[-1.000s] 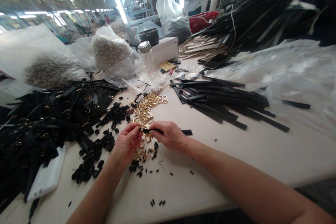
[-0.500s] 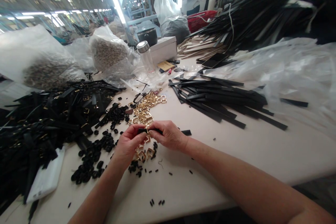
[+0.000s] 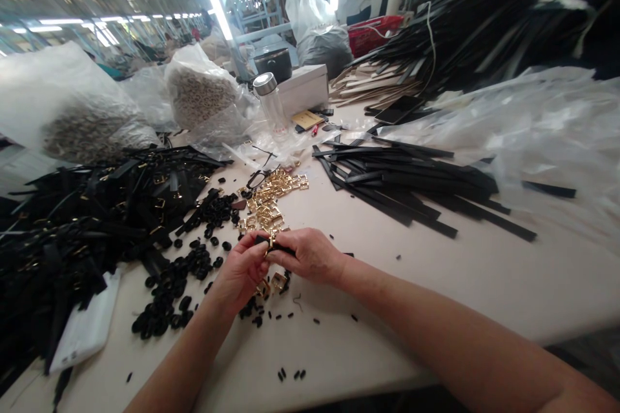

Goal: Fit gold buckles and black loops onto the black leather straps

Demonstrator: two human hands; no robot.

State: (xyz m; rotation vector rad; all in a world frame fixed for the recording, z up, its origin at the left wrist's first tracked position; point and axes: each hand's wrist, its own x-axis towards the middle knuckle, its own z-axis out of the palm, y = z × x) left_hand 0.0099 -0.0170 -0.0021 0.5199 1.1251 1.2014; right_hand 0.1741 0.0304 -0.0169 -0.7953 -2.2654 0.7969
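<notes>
Both hands meet over the table, pinching one black strap (image 3: 283, 249) that carries a gold buckle (image 3: 272, 240). My left hand (image 3: 246, 266) is closed on the strap's short end at the buckle. Fingers and thumb of my right hand (image 3: 310, 255) press on the strap just right of the buckle; much of the strap is hidden under that hand. Behind the hands lies a heap of loose gold buckles (image 3: 271, 197), and a few more buckles (image 3: 278, 281) rest just below them. Small black loops (image 3: 177, 281) are piled to the left.
Buckled black straps (image 3: 87, 219) form a large heap at left, beside a white block (image 3: 87, 329). Plain black strips (image 3: 411, 181) lie at right near clear plastic sheeting (image 3: 547, 135). Farther back stand a glass bottle (image 3: 271, 103), a white box (image 3: 305, 90) and a bag of small parts (image 3: 201, 93).
My right hand has dropped slightly and closed in on the left around the buckle. Less of the strap's tail shows to the right of my hand.
</notes>
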